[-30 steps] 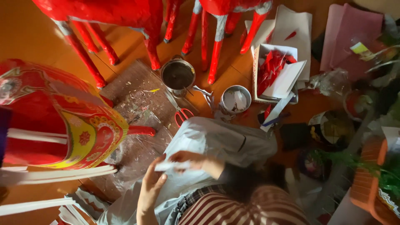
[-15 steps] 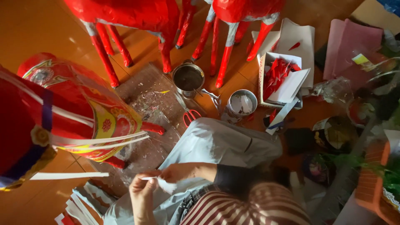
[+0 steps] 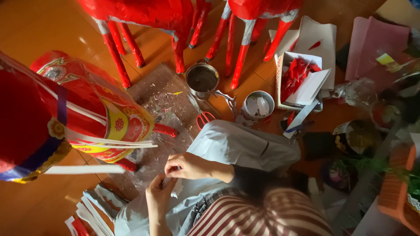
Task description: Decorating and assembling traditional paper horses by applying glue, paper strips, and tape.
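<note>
— What are the hands doing down there?

— Both are on a small white paper strip (image 3: 169, 182), held over the lap, near the bottom edge of the floor area we can see. The right hand (image 3: 189, 166) has its fingers pinched together on the strip's upper end. The left hand (image 3: 158, 196) comes up from below with its fingertips closed on the lower part. The paper is mostly hidden between them, so I can't tell its full shape.

— And what is around them?

— A clear plastic sheet (image 3: 159, 109) littered with scraps lies on the wooden floor (image 3: 39, 30), just beyond the knee. A big red paper figure with yellow trim (image 3: 74, 113) fills the left side, white strips poking out from it toward the hands. At the sheet's far edge stands a dark metal pot (image 3: 201, 78), and red-handled scissors (image 3: 202, 117) lie just beside it. A smaller tin (image 3: 258, 105) sits to the right of those. Red legs of paper animals (image 3: 236, 48) stand along the top edge. More white strips (image 3: 94, 212) are stacked at the bottom left corner.
</note>
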